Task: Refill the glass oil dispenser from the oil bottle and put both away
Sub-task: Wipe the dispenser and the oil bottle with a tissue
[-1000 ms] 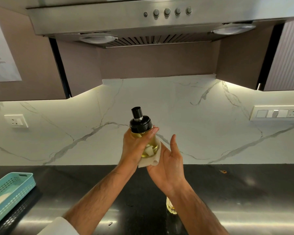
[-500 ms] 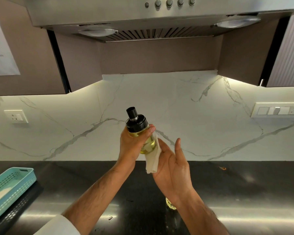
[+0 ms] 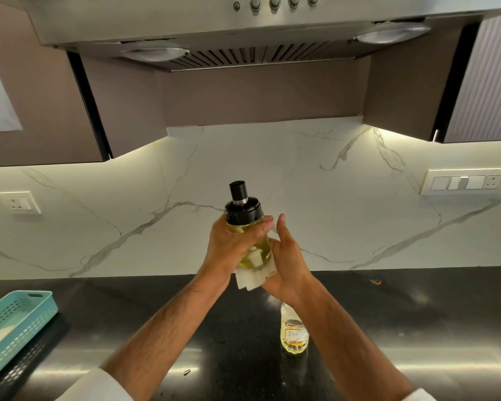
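My left hand (image 3: 232, 250) grips the glass oil dispenser (image 3: 245, 218), which has a black cap and yellow oil inside, and holds it upright in the air before the marble backsplash. My right hand (image 3: 287, 261) presses a folded white cloth (image 3: 250, 280) against the dispenser's lower side and base, thumb pointing up. The plastic oil bottle (image 3: 294, 331), with a little yellow oil at its bottom, stands on the black counter (image 3: 417, 314) below my right wrist; its top is hidden by my arm.
A teal perforated basket (image 3: 15, 322) sits at the counter's left edge. A steel range hood (image 3: 243, 27) and brown cabinets hang overhead. Wall sockets are on the backsplash at left (image 3: 19, 202) and right (image 3: 466, 183). A small dark bit (image 3: 186, 371) lies on the counter.
My right hand moved back in against the dispenser, pressing the cloth to its lower part after drawing slightly away. The dispenser straightened to upright. The oil bottle shows more from behind my arm.
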The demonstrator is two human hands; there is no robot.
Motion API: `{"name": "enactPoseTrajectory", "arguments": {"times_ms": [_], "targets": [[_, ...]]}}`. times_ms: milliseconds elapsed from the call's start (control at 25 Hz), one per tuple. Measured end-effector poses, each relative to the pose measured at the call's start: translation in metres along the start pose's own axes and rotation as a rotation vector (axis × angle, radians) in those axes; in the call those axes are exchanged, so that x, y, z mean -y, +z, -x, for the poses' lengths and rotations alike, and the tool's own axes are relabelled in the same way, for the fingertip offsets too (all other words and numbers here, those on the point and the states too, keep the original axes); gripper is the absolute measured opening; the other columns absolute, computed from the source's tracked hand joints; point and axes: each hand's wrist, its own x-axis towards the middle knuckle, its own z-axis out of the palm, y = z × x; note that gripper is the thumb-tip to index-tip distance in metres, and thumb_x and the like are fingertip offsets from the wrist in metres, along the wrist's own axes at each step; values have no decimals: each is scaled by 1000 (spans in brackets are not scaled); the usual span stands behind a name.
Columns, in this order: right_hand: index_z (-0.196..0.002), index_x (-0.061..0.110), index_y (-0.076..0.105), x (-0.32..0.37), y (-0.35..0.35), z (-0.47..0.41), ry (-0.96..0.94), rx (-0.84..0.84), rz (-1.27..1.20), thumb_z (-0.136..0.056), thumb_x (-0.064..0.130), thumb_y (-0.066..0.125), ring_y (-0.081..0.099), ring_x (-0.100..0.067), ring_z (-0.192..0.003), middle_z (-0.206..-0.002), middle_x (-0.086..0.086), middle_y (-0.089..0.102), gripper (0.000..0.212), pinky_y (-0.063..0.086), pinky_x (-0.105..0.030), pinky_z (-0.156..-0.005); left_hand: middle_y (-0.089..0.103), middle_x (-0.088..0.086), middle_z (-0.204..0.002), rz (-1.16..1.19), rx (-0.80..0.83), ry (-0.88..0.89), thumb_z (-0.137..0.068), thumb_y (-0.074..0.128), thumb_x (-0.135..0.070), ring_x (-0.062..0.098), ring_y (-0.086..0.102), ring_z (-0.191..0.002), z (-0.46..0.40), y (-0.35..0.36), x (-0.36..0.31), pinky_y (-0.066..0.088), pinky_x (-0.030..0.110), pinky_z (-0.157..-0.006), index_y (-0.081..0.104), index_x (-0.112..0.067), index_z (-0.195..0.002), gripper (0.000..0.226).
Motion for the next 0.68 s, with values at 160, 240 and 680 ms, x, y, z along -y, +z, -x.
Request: {"name": "enactPoseTrajectory", "arguments": {"times_ms": [160,240,680], "targets": [[-120,8,66,-13,-8,1,129,73,-80,-90,82,34,65,-24,-67,-86,-15,66,86,50,-31,-62,78,7,-104,36,4,-12,-69,88,-40,13,76,-85,1,1,2,56,23,-69,72,-8,-113,57],[-104,6,67,-19,-10,4,218,95,-67,-84,89,32,55,-19,-58,-74,-13,57,92,44,-27,-57,78,10,-103,36,-4,-3,-71,89,-34,19,76,-93,-1,-2,6,59,31,-79,71,-4,-112,53],[-101,6,63,-15,-21,37,272,120,58,-100,64,43,50,-15,-57,-69,-9,53,62,43,-24,-56,78,9,-90,-43,16,49,-61,93,-40,30,76,-88,-10,-20,16,60,53,-86,69,-9,-103,58]]}}
